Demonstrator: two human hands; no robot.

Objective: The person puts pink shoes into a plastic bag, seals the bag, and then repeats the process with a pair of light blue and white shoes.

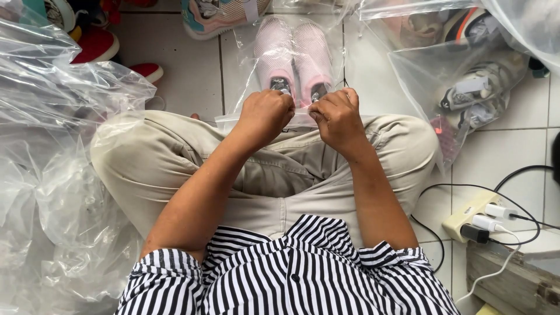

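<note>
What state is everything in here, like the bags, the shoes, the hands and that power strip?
Left hand: closed, pinching the bag's edge.
Right hand: closed, pinching the same edge.
Clear plastic bag: flat on the tiles, holding shoes.
Pink shoes: paired side by side inside the bag.
Second bag: lying at right, filled with shoes.
Empty bags: crumpled in a heap at left.
Power strip: on the floor, plugs inserted.

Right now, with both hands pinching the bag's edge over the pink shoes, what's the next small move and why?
Probably slide the left hand and right hand apart along the clear bag's near edge: the pink shoes already lie fully inside, and both fists meet mid-edge.
</note>
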